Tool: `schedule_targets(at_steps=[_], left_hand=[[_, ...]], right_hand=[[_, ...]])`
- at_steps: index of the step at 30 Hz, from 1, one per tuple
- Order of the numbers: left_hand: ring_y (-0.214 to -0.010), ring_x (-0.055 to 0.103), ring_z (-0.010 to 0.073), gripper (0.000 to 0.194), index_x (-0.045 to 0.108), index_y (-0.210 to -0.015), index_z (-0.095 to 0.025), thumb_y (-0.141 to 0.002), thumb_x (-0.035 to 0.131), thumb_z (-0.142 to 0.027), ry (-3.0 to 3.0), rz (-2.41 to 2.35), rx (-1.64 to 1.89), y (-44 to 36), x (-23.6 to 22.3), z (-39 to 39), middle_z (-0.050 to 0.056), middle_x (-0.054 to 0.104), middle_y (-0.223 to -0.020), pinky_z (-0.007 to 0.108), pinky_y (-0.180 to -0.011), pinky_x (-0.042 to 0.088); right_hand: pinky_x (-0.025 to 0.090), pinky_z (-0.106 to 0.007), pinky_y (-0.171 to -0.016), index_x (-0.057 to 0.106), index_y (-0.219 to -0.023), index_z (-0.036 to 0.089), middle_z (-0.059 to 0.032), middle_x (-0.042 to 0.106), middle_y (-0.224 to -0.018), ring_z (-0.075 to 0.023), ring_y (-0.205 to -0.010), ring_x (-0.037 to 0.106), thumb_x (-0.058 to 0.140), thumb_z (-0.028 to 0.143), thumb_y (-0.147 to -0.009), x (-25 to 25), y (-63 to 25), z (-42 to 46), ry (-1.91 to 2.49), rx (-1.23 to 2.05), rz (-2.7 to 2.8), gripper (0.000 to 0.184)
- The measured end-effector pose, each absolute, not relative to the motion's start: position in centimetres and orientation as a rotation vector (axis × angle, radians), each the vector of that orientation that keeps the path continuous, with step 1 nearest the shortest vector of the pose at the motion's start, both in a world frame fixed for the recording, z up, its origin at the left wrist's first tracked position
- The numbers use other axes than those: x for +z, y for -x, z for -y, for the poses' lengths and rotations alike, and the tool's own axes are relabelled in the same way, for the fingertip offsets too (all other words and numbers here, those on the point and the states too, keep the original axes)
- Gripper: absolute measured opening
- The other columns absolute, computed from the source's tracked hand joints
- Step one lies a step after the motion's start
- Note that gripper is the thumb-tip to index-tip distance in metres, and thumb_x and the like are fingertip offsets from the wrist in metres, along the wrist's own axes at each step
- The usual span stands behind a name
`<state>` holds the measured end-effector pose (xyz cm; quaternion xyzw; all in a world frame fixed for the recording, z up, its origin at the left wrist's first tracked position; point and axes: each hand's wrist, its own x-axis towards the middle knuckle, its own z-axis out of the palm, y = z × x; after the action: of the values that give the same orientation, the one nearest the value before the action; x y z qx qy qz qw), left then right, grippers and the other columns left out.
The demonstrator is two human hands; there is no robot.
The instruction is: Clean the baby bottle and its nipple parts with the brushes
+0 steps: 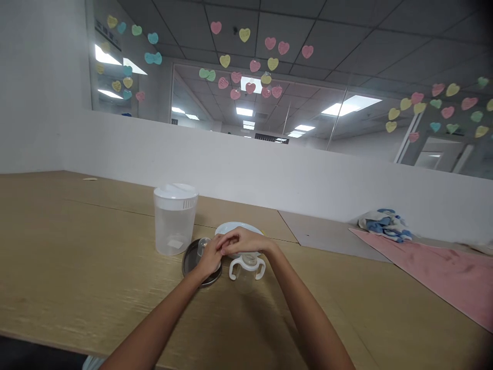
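Note:
My left hand (pixel 210 258) is over a dark round dish (pixel 190 260), with its fingers closed. My right hand (pixel 245 240) reaches across from the right, wrist bent, and its fingertips meet those of the left. Whatever lies between the fingers is small and hidden. Beside the left hand, over the dish, is a clear dome-shaped cap (pixel 203 245). Just below the right hand stands a clear baby bottle (pixel 246 280) with a white two-handled ring (pixel 250 265) round its neck. A pale plate (pixel 232 225) lies behind the hands, partly covered by them.
Left of the dish stands a translucent tub (pixel 173 226) with a white lid (pixel 176 191). A blue-and-white cloth (pixel 385 225) is bunched at the back right, by a pink mat (pixel 435 262). A low white wall (pixel 269 167) with glass above bounds the wooden table (pixel 96 267).

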<state>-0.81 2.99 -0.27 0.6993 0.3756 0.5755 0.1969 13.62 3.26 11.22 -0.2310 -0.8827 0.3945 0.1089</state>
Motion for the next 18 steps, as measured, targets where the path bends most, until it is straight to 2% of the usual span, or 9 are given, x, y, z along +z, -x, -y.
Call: schedule_targets(at_steps=[6, 11, 14, 18], left_hand=[[-0.095, 0.059, 0.0232, 0.033, 0.062, -0.104, -0.017, -0.085, 0.042, -0.036, -1.965, -0.953, 1.602, 0.67, -0.14, -3.01, 0.01, 0.065, -0.103, 0.037, -0.085, 0.045], [-0.102, 0.057, 0.0226, 0.033, 0.061, -0.109, -0.02, -0.087, 0.041, -0.035, -1.981, -0.909, 1.597, 0.46, 0.43, -2.72, 0.007, 0.064, -0.111, 0.036, -0.091, 0.043], [-0.096, 0.058, 0.0222, 0.031, 0.064, -0.098, -0.018, -0.087, 0.041, -0.035, -1.994, -0.959, 1.586, 0.55, 0.48, -2.55, 0.008, 0.066, -0.102, 0.035, -0.088, 0.043], [-0.086, 0.057, 0.0214, 0.031, 0.062, -0.079, -0.016, -0.087, 0.04, -0.036, -2.013, -1.034, 1.57, 0.69, 0.33, -2.56, 0.008, 0.065, -0.087, 0.034, -0.083, 0.043]], right_hand=[[0.046, -0.021, -0.07, 0.07, -0.094, 0.018, -0.0024, 0.068, -0.089, -0.0132, -0.082, 0.06, 0.067, 0.03, -0.069, 10.74, -13.47, -3.56, 0.724, 1.183, 2.485, 0.028], [0.046, -0.022, -0.067, 0.07, -0.09, 0.018, -0.003, 0.068, -0.089, -0.0118, -0.075, 0.058, 0.068, 0.032, -0.068, 10.67, -13.33, -3.57, 0.722, 1.161, 2.396, 0.027], [0.044, -0.021, -0.063, 0.071, -0.084, 0.018, -0.0011, 0.067, -0.081, -0.0102, -0.067, 0.055, 0.069, 0.034, -0.067, 10.68, -13.53, -3.71, 0.712, 1.208, 2.385, 0.024], [0.037, -0.019, -0.053, 0.07, -0.072, 0.015, 0.0021, 0.058, -0.06, -0.008, -0.056, 0.047, 0.069, 0.038, -0.068, 10.73, -13.94, -3.83, 0.712, 1.27, 2.374, 0.024]])
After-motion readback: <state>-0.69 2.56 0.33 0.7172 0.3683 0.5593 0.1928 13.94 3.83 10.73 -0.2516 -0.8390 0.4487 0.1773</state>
